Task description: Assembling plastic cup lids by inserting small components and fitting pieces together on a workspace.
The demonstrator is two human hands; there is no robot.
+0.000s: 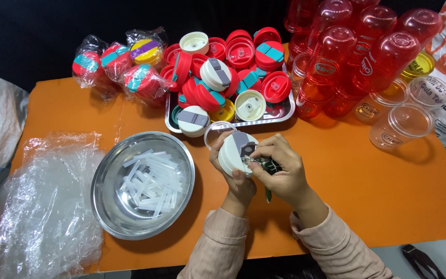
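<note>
My left hand [232, 173] grips a white bottle lid [235, 150] with a grey flip cap, tilted on its edge above the orange table [378, 191]. My right hand [281, 168] is closed around a small dark green tool [268, 166] and presses at the lid's grey cap. A clear plastic ring [213, 132] shows just behind the lid. A round steel bowl [110, 204] with several short clear plastic tubes [150, 183] sits left of my hands.
A steel tray [280, 114] heaped with red, white and yellow lids stands behind my hands. Bagged lids [114, 64] lie at the back left, stacked red and clear cups [367, 57] at the back right. Crumpled clear plastic wrap [47, 201] covers the table's left end.
</note>
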